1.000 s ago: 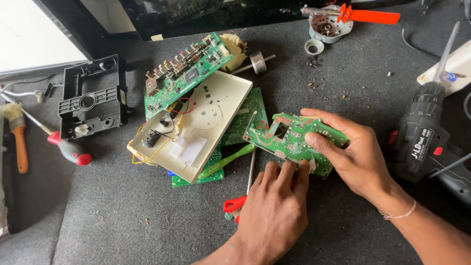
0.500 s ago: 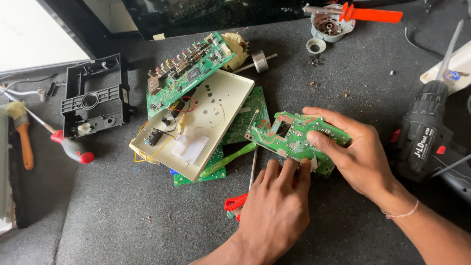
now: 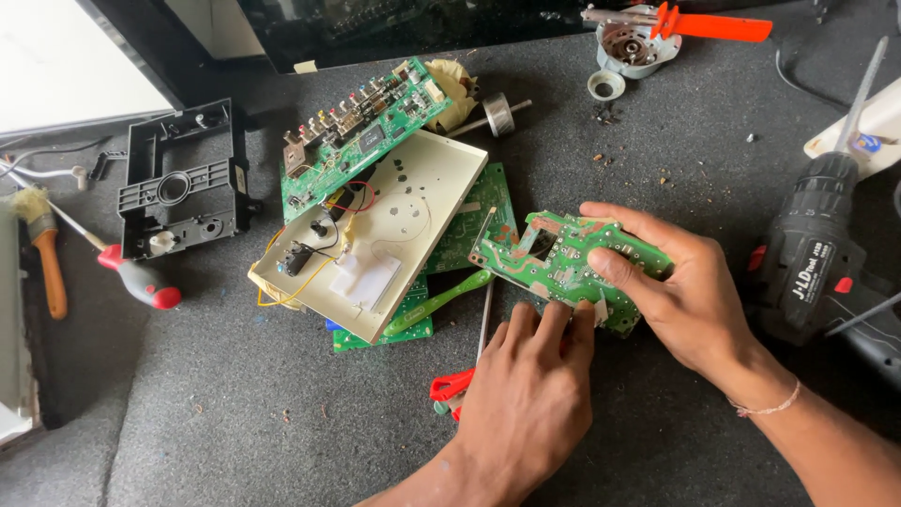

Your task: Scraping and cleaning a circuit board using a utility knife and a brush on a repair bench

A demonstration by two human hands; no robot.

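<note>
A small green circuit board (image 3: 554, 258) is held just above the dark grey mat. My right hand (image 3: 680, 291) grips its right side, thumb pressed on the top face. My left hand (image 3: 530, 390) pinches the board's near edge with its fingertips. To the left lies a cream plastic panel (image 3: 399, 221) with wires and a small black part on it. A longer green circuit board (image 3: 361, 131) with connectors rests across its far end, and other green boards (image 3: 474, 211) stick out from under it. A green-handled tool (image 3: 436, 300) lies beside the panel.
A black cordless drill (image 3: 807, 258) lies at the right. A black plastic frame (image 3: 178, 178), a red-handled screwdriver (image 3: 136, 277) and a brush (image 3: 42, 249) lie at the left. A small motor part (image 3: 629, 42) with an orange tool (image 3: 713, 23) sits at the back. A red-handled tool (image 3: 450, 385) lies under my left hand.
Hardly anything has changed. Both hands keep hold of the small green board in the same spot; only the camera view has shifted slightly.
</note>
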